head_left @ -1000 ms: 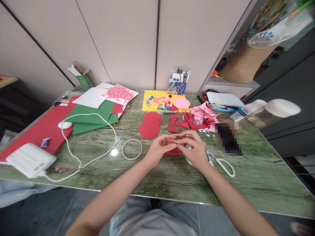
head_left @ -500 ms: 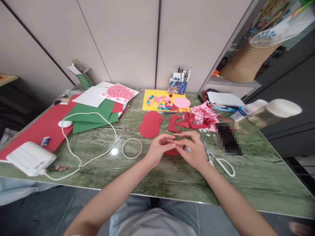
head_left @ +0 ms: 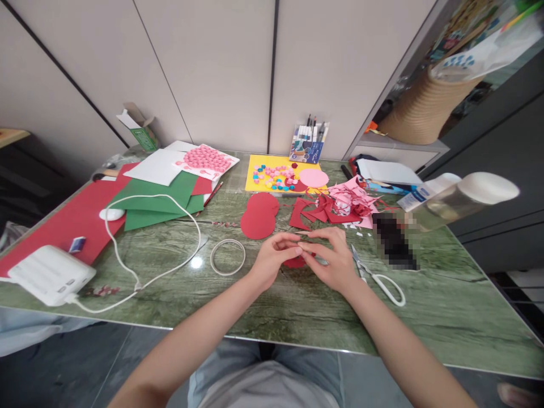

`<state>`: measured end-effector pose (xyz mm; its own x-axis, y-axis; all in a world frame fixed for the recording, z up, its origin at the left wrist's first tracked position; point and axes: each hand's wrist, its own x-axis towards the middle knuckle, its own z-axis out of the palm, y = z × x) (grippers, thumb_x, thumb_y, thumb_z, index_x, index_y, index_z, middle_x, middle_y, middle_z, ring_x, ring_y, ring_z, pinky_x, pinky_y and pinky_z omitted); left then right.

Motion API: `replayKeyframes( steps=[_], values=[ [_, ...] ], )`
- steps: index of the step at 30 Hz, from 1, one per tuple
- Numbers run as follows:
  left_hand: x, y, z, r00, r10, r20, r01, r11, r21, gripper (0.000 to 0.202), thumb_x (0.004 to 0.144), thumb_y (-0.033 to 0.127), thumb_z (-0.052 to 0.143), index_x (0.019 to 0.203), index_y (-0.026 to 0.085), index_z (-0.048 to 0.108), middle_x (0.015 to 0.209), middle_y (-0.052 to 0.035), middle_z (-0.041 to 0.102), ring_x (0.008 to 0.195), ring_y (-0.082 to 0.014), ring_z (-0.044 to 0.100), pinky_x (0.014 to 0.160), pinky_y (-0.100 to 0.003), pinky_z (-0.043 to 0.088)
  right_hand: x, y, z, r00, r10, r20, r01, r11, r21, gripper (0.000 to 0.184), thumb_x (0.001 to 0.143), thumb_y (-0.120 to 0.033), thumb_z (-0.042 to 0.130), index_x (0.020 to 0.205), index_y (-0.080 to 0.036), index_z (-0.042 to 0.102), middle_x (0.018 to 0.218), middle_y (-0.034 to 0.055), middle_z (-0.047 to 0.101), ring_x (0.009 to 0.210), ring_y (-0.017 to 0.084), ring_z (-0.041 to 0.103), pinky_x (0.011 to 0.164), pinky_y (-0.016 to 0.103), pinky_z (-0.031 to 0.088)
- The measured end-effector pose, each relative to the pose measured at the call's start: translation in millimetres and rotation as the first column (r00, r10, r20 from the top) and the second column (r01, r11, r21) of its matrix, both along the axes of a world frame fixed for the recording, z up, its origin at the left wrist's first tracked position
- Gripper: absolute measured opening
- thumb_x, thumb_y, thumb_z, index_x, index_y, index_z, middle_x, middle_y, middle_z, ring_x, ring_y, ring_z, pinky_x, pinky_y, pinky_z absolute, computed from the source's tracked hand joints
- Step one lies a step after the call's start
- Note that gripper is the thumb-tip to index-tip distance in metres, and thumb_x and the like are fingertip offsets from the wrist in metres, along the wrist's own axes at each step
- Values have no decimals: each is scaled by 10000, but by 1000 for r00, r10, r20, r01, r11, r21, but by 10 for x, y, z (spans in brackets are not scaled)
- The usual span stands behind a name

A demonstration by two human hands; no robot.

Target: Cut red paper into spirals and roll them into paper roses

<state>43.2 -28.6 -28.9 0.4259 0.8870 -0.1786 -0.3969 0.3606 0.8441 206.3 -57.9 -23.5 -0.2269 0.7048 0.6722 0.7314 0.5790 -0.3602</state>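
Note:
My left hand (head_left: 273, 258) and my right hand (head_left: 334, 260) meet over the middle of the green marbled table (head_left: 272, 306). Both have their fingers pinched together on a thin pale stick (head_left: 306, 232) held between them. A small red paper piece (head_left: 294, 262) shows under the fingertips; I cannot tell whether it is held or lying on the table. White-handled scissors (head_left: 378, 276) lie just right of my right hand. A ring of tape (head_left: 228, 256) lies to the left of my left hand.
Red paper circles (head_left: 259, 218) and red and pink scraps (head_left: 340, 207) lie behind the hands. A yellow sheet (head_left: 255, 184) with small coloured pieces, green and red sheets (head_left: 157, 204), a white power bank (head_left: 49, 275) with cable, a pen box (head_left: 308, 141) and a clear bottle (head_left: 463, 198) surround them.
Both hands have shifted very slightly on the stick and stay pinched together. Nothing else on the table has moved.

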Motion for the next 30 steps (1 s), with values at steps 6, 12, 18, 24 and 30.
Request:
replayKeyframes(
  steps=[6, 12, 18, 24, 30],
  values=[
    [-20, 32, -16, 999, -38, -38, 37, 999, -21, 302, 581, 194, 768, 859, 154, 658, 687, 8, 665, 631, -90, 587, 659, -222, 431, -20, 5, 59, 995, 84, -56, -92, 982, -165, 243, 798, -160, 580, 988, -288, 661, 978, 52, 591, 932, 211, 542, 813, 417, 442],
    [-2, 28, 20, 999, -8, -41, 6, 999, -51, 358, 579, 196, 772, 914, 155, 651, 756, -22, 703, 692, -122, 628, 733, -265, 452, -45, 4, 32, 989, 0, -145, -19, 991, -131, 216, 788, -176, 602, 948, -298, 681, 920, 40, 591, 890, 205, 556, 778, 408, 458],
    [9, 3, 51, 1000, 0, -17, -1, 999, -54, 336, 565, 180, 777, 878, 155, 657, 813, -37, 709, 752, -140, 640, 774, -292, 467, -48, 2, 26, 963, -67, -262, 24, 986, -163, 173, 774, -186, 621, 891, -290, 694, 934, 38, 570, 909, 202, 562, 795, 396, 471],
    [9, -5, 23, 999, -32, -16, 31, 999, -29, 327, 572, 185, 775, 878, 152, 664, 804, -32, 693, 757, -138, 626, 780, -295, 459, -51, 24, -1, 946, -67, -317, 6, 982, -188, 44, 735, -220, 666, 758, -253, 686, 905, 35, 559, 884, 204, 565, 774, 389, 479],
    [2, -2, 42, 999, -28, -37, 28, 1000, -10, 274, 566, 187, 777, 815, 150, 669, 820, -26, 672, 782, -134, 602, 769, -278, 448, -34, 24, -17, 954, -47, -297, -7, 984, -178, 39, 727, -203, 665, 726, -243, 667, 922, 38, 553, 903, 209, 558, 777, 392, 472]
  ],
)
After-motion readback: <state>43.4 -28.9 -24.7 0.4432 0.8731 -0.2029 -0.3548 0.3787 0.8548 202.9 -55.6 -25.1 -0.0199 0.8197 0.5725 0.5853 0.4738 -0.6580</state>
